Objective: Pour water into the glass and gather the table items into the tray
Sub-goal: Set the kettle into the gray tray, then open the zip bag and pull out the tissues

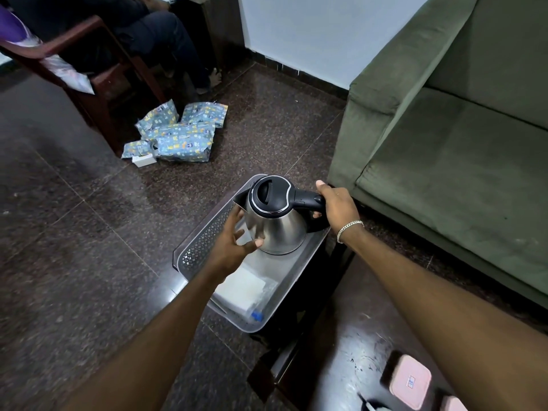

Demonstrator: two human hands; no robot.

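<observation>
A steel kettle [277,226] with a black lid stands in the far half of a grey perforated tray [197,247]. My right hand [338,207] is closed around the kettle's black handle. My left hand [234,243] has its fingers spread and touches the kettle's left side and the tray wall. In the near half of the tray lie a white folded cloth or paper [241,289] and a clear item with a blue cap [257,315]. I see no glass; part of the tray is hidden behind my left hand.
The tray rests on the far end of a dark glossy table [350,345]. A green sofa [444,137] is at the right. Wrapped packets [178,134] lie on the granite floor near a wooden chair [98,69] where a person sits. Pink containers [410,381] stand at the near right.
</observation>
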